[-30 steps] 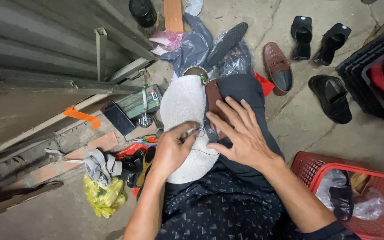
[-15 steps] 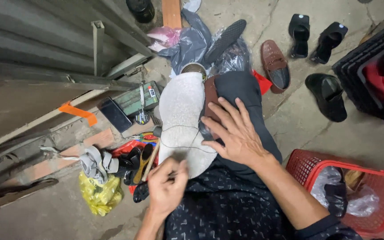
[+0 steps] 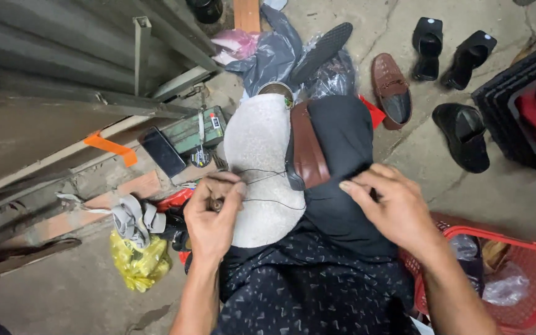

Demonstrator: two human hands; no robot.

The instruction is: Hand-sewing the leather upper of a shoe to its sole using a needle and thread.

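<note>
A shoe lies upside down on my lap, its pale grey sole [image 3: 257, 139] facing up and its brown leather upper [image 3: 308, 152] along the right side. My left hand [image 3: 213, 214] is closed around a small dark-handled awl [image 3: 218, 203] at the sole's left edge. Thin dark thread [image 3: 265, 175] runs from that hand across the sole toward the brown upper. My right hand [image 3: 393, 208] rests to the right of the shoe on my black trouser knee [image 3: 342, 133], fingers loosely bent, with nothing visible in it.
Left of my lap lie a dark phone [image 3: 163, 152], a green box [image 3: 195, 129], grey straps [image 3: 133, 217] and a yellow bag [image 3: 136, 265]. A red basket [image 3: 531, 251] stands at right. A brown loafer [image 3: 392, 90], black shoes [image 3: 463, 135] and plastic bags [image 3: 274, 53] lie ahead.
My left hand, drawn back toward my body half a second ago, has come forward to the sole's left edge. My right hand has slid off the shoe onto my knee.
</note>
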